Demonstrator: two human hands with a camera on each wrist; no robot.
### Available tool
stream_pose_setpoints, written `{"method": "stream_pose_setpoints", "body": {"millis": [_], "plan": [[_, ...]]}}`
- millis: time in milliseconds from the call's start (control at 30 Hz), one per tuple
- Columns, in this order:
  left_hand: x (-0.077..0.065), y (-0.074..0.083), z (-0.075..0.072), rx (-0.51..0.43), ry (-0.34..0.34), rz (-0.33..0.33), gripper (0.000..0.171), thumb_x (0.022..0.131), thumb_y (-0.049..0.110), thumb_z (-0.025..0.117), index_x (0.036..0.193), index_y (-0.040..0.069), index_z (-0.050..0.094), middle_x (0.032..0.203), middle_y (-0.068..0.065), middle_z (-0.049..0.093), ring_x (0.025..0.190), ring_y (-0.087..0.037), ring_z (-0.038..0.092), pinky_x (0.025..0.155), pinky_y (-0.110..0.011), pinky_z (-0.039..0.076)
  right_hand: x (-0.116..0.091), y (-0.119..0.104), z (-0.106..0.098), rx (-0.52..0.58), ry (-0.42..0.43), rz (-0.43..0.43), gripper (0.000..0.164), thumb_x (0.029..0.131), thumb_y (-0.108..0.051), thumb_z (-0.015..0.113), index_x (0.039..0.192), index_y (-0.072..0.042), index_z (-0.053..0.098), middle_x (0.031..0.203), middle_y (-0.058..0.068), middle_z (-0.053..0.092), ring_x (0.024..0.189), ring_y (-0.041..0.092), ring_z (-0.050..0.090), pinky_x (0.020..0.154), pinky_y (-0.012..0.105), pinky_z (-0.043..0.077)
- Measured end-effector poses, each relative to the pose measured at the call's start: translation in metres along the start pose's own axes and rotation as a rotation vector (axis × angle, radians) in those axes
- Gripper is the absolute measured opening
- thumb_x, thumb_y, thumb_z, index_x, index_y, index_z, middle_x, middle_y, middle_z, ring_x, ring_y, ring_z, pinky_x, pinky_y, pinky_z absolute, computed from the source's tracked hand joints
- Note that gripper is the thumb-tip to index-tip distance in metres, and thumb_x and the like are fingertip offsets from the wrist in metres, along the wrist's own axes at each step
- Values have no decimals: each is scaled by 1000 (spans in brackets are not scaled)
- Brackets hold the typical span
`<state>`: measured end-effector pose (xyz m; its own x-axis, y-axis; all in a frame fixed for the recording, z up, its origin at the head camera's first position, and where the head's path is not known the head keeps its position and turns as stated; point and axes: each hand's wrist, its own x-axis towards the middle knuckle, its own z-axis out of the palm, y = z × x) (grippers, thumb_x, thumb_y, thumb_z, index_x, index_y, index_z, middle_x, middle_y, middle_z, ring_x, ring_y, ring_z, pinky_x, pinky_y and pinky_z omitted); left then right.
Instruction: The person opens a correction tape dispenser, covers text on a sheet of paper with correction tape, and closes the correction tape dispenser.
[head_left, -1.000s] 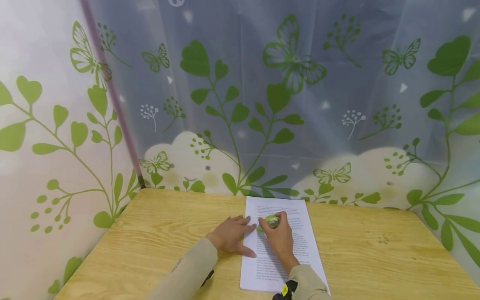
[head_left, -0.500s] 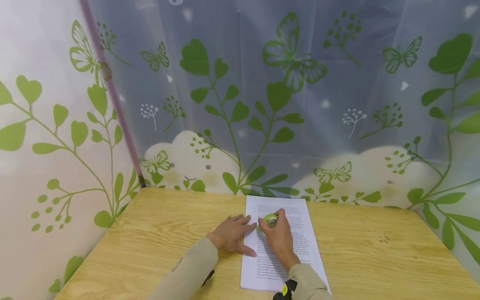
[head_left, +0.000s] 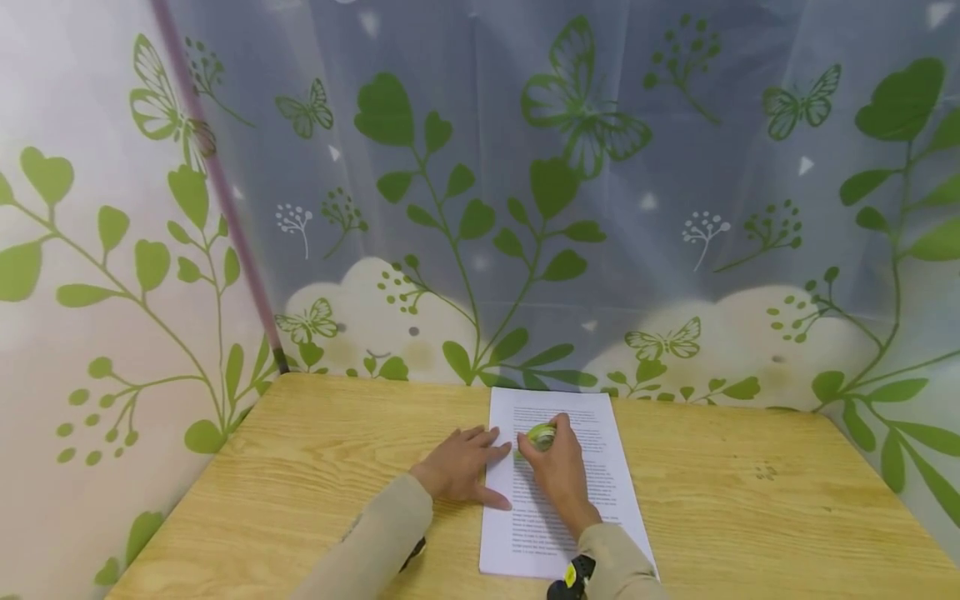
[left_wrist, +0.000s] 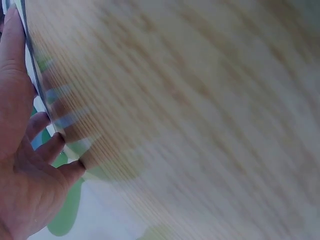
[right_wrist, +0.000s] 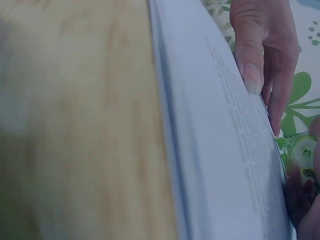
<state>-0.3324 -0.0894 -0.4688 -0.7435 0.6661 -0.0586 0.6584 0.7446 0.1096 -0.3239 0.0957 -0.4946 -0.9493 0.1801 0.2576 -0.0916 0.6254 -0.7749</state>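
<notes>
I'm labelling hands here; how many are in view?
2: the left hand rests across the left edge of the paper stack; the right hand holds a green tool over it.

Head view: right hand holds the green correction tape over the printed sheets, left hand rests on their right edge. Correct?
Wrong edge: the head view shows the left hand resting on the left edge of the printed sheets. The right hand holds the green correction tape over them.

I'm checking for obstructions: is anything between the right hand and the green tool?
Nothing visible: the right hand grips the green tool over the printed paper. The left hand lies at the paper's left edge.
</notes>
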Motion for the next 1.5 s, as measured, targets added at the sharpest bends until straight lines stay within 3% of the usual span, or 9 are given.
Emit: {"method": "stream_pose_setpoints", "body": {"millis": [167, 433, 667, 1067, 1333, 1500], "plan": [[1, 1, 2, -8, -15, -13, 91, 77, 75, 53, 148, 20, 38, 153, -11, 29, 140, -32, 24, 108, -55, 23, 0, 2, -5, -87, -21, 31, 46, 83, -42, 71, 103, -10, 45, 82, 3, 57, 66, 18, 54, 53, 35, 41], [0, 7, -5, 80, -31, 0, 93, 78, 77, 49, 147, 15, 40, 153, -8, 30, 141, -25, 23, 110, -49, 23, 2, 3, -4, -66, -20, 15, 47, 82, -40, 72, 103, -9, 45, 83, 4, 57, 69, 19, 55, 56, 36, 43], [3, 6, -7, 51, -39, 39, 101, 74, 76, 57, 147, 8, 38, 153, -6, 29, 139, -22, 28, 110, -39, 25, 3, 5, -5, -35, -1, -32, 44, 83, -35, 74, 101, -7, 44, 82, 5, 56, 68, 18, 54, 59, 34, 45], [1, 2, 3, 46, -1, 56, 100, 76, 76, 55, 149, 12, 33, 154, -7, 27, 140, -24, 25, 109, -45, 26, 5, 10, -10, 8, 18, -57, 43, 82, -28, 75, 99, -5, 44, 82, 7, 56, 72, 21, 55, 66, 36, 46], [2, 3, 6, 25, -1, 47, 100, 76, 75, 56, 149, 11, 33, 155, -7, 26, 141, -24, 24, 109, -46, 25, 4, 14, -11, 36, 59, -130, 41, 81, -26, 75, 94, -6, 42, 77, 5, 55, 66, 18, 52, 60, 34, 44], [1, 3, 6, 19, 5, 47, 100, 76, 74, 56, 150, 11, 32, 155, -7, 26, 141, -24, 23, 110, -47, 24, 6, 15, -13, 5, 22, -81, 42, 81, -28, 75, 96, -6, 43, 78, 5, 56, 66, 19, 53, 61, 35, 44]]}}
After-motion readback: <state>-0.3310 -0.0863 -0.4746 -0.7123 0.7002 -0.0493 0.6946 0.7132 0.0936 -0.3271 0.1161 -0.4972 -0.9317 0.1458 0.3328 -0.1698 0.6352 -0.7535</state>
